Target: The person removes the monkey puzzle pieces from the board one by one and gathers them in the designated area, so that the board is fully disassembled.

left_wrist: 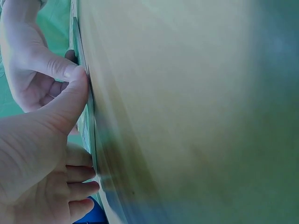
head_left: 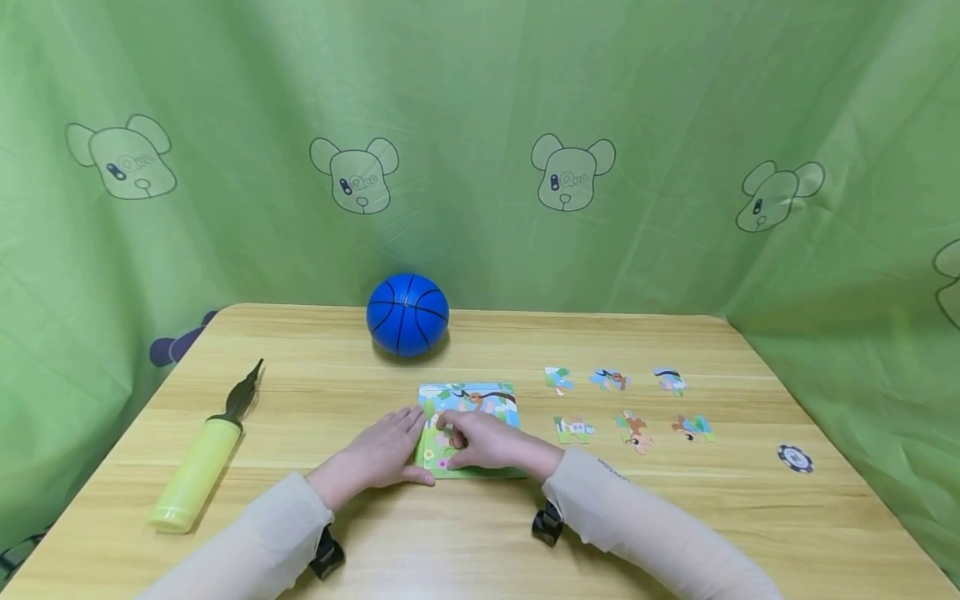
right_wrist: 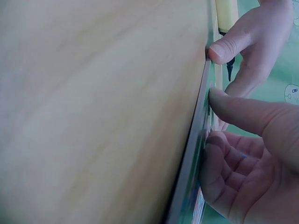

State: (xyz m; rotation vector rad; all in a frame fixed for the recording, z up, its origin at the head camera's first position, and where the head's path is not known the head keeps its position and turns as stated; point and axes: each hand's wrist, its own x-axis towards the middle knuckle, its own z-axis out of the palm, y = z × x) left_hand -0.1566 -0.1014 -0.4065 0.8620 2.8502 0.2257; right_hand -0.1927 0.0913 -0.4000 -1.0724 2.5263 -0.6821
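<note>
The puzzle board (head_left: 489, 402) lies mid-worktop (head_left: 315, 367), between its near and far edges. The left hand (head_left: 382, 446) rests, fingers outstretched, along the board's left edge. The right hand (head_left: 483, 439) bends its fingers over the picture; whether they grasp anything, I can't tell.

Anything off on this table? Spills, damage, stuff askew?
Nothing looks spilled or damaged. The loose puzzle pieces lie in two rows beside the board. Mildly odd: the dark-and-white chip sits alone at far right, unlike the pieces.
</note>
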